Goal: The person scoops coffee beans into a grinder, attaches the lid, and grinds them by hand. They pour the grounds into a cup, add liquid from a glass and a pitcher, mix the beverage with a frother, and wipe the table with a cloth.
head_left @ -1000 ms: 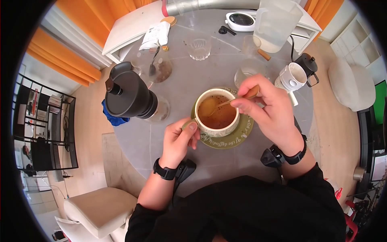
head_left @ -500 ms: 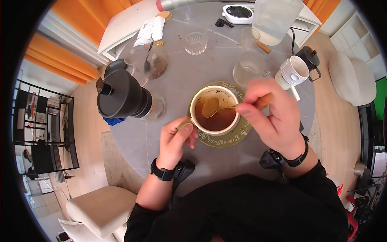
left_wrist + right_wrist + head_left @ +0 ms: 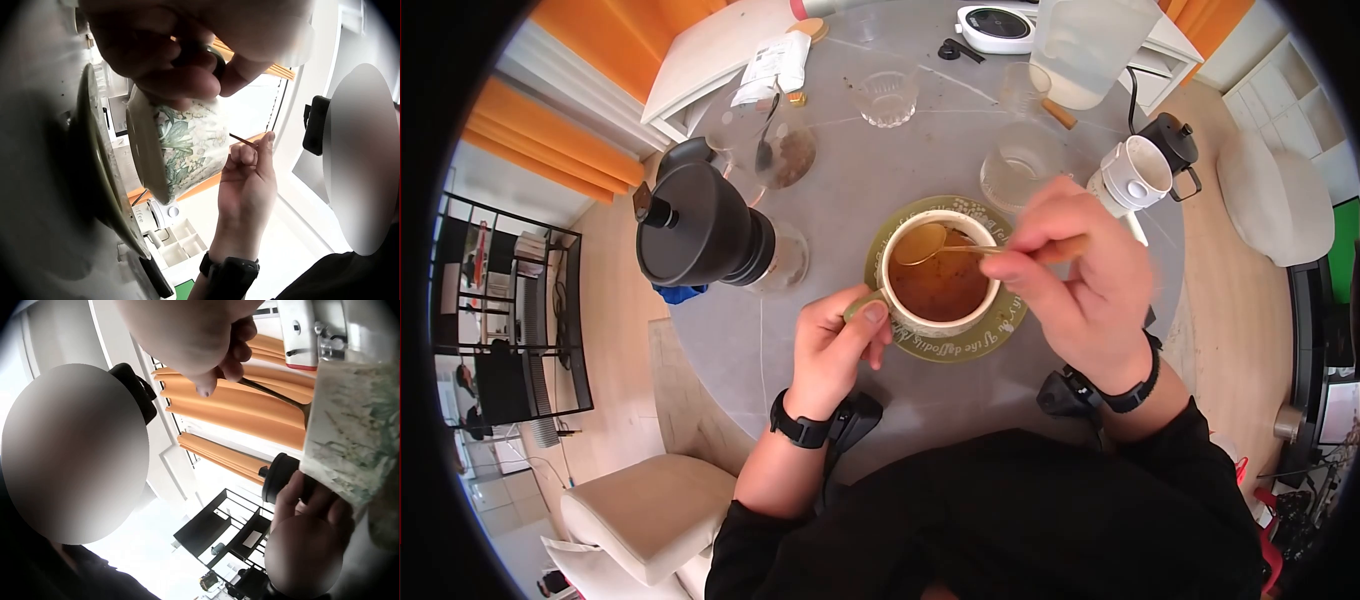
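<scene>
My left hand (image 3: 835, 340) grips the green handle of a cream teacup (image 3: 940, 328), which has a leafy print in the left wrist view. Amber tea (image 3: 945, 295) with dark specks fills part of it. Under the cup is a green lettered saucer (image 3: 950, 350); the left wrist view shows a gap between the saucer and the cup's base. Between thumb and fingers, my right hand (image 3: 1090, 290) pinches a gold spoon (image 3: 920, 243) by its wooden handle. The spoon's bowl lies inside the cup, near the far left of the rim.
Left of the cup stands a black lidded device (image 3: 700, 225) with a wooden knob. Behind are a glass vessel (image 3: 793, 155) with a dark spoon, a glass tumbler (image 3: 887, 100) and a clear glass (image 3: 1020, 170). White cup (image 3: 1135, 175), black kettle (image 3: 1170, 145) and plastic pitcher (image 3: 1090, 50) stand right.
The spoon's bowl has shifted from lower in the tea toward the far left rim. Cup and left hand have moved only slightly; both hands keep their holds.
</scene>
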The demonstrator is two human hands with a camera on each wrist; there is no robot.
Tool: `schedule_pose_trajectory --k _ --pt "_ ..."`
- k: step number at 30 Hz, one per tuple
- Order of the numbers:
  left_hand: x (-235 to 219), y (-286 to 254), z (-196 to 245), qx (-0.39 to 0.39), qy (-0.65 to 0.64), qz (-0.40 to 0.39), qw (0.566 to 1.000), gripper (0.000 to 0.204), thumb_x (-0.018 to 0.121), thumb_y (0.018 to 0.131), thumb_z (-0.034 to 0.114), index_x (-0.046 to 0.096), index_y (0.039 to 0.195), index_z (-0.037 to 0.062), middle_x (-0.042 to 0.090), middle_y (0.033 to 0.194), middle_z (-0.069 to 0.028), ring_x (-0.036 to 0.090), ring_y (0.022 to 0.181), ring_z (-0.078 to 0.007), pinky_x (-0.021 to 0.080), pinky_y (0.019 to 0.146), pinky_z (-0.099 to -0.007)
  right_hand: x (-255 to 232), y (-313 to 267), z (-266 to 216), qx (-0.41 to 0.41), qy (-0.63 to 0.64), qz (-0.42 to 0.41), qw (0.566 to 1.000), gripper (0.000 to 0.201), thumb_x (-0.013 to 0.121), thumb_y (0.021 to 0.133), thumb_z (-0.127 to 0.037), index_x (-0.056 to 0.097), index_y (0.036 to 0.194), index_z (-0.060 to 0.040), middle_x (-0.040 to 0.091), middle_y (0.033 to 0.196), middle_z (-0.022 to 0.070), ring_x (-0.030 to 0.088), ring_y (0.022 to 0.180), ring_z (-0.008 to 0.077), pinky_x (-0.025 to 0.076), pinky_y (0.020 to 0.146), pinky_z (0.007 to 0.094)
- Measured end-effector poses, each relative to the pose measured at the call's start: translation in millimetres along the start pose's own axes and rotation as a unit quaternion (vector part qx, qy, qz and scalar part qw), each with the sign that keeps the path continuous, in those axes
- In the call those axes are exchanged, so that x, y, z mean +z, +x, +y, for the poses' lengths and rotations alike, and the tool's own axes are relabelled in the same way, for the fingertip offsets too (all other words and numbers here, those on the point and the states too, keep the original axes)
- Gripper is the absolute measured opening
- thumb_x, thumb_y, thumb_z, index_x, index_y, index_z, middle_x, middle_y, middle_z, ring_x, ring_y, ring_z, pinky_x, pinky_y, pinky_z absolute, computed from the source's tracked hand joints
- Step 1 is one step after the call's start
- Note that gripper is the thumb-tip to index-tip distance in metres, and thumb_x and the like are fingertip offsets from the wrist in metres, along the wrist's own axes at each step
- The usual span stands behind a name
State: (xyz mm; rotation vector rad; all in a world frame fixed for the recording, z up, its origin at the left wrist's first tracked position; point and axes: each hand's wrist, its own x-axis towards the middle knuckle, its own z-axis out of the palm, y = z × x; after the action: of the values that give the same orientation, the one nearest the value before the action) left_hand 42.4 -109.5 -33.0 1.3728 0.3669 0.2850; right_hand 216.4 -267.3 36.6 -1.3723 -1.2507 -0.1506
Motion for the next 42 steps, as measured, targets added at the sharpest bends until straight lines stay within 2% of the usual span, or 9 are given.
schedule_pose_trajectory --k 4,10,13,20,26,30,32,39,42 --pt "2 0 1 0.004 0.038 0.003 0.999 0.032 0.053 0.097 0.028 0.059 0.077 0.0033 0.062 0.07 -0.0052 0.051 0.048 -0.009 0.035 0.045 -0.0212 3 0 3 -0.014 -0.056 -0.036 0.998 0.022 0.081 0.078 -0.009 0.061 0.083 -0.0032 0.059 0.073 0.0065 0.06 0.056 0.0146 0.043 0.049 0.025" --pt "3 -1 3 0.001 0.042 -0.005 0.999 0.034 0.053 0.098 0.028 0.06 0.076 0.0029 0.062 0.07 -0.0042 0.051 0.048 -0.0082 0.034 0.045 -0.021 -3 -4 -11 0.047 0.034 0.038 0.998 0.023 0.082 0.077 -0.01 0.06 0.082 -0.0043 0.058 0.071 0.0062 0.058 0.057 0.0162 0.043 0.048 0.0256" --pt "1 -1 3 -0.004 -0.005 -0.017 1.0 0.022 0.057 0.097 0.012 0.062 0.078 0.0002 0.06 0.07 -0.0024 0.051 0.053 -0.0063 0.04 0.048 -0.0216 6 -1 5 -0.016 -0.04 -0.013 0.999 0.021 0.08 0.078 -0.006 0.059 0.081 -0.0023 0.058 0.07 0.0071 0.057 0.056 0.0149 0.041 0.048 0.0249" --pt "-3 -2 1 -0.012 -0.025 -0.032 0.999 0.023 0.056 0.097 0.017 0.063 0.083 0.0004 0.062 0.072 -0.0025 0.053 0.054 -0.0071 0.04 0.049 -0.0205 -4 -4 -5 -0.03 0.012 0.046 0.998 0.019 0.078 0.079 -0.004 0.06 0.084 -0.003 0.059 0.071 0.0053 0.055 0.055 0.0154 0.039 0.047 0.0255" --pt "-4 -2 -2 -0.019 -0.035 -0.042 0.998 0.025 0.054 0.092 0.019 0.066 0.095 -0.0024 0.063 0.074 -0.0027 0.056 0.058 -0.0086 0.042 0.052 -0.0214 1 0 -8 -0.001 0.015 -0.074 0.997 0.014 0.072 0.083 -0.003 0.059 0.086 -0.0041 0.059 0.072 0.0028 0.053 0.058 0.0162 0.04 0.048 0.0282" --pt "-4 -1 -5 0.0 -0.044 -0.039 0.998 0.029 0.054 0.087 0.02 0.067 0.096 -0.0048 0.064 0.079 -0.0051 0.056 0.059 -0.01 0.043 0.053 -0.0221 3 -3 -8 -0.017 0.056 -0.032 0.998 0.012 0.069 0.084 -0.002 0.057 0.086 -0.004 0.058 0.072 0.0038 0.052 0.058 0.019 0.041 0.049 0.0303" --pt "-4 0 -5 0.009 -0.042 -0.042 0.998 0.03 0.055 0.086 0.021 0.066 0.095 -0.0054 0.064 0.08 -0.0059 0.057 0.059 -0.0105 0.043 0.053 -0.0222 3 1 -9 -0.044 0.003 -0.075 0.996 0.011 0.067 0.084 0.0 0.057 0.086 -0.0027 0.057 0.072 0.0063 0.052 0.06 0.0219 0.042 0.051 0.0319" --pt "-4 0 -4 0.008 -0.049 -0.045 0.998 0.03 0.055 0.084 0.021 0.065 0.088 -0.0067 0.062 0.082 -0.0075 0.055 0.059 -0.0113 0.043 0.055 -0.0238 -5 0 -14 -0.053 -0.02 -0.069 0.996 0.012 0.066 0.081 0.002 0.057 0.086 -0.0021 0.056 0.075 0.0064 0.053 0.063 0.0244 0.043 0.052 0.0332" --pt "-3 0 -2 0.015 -0.039 -0.042 0.998 0.029 0.056 0.082 0.021 0.064 0.086 -0.007 0.06 0.082 -0.008 0.055 0.059 -0.0118 0.043 0.055 -0.0247 -3 -4 -16 -0.052 0.039 -0.109 0.992 0.006 0.058 0.091 -0.005 0.058 0.089 0.0001 0.057 0.074 0.0088 0.05 0.064 0.0271 0.042 0.057 0.034"
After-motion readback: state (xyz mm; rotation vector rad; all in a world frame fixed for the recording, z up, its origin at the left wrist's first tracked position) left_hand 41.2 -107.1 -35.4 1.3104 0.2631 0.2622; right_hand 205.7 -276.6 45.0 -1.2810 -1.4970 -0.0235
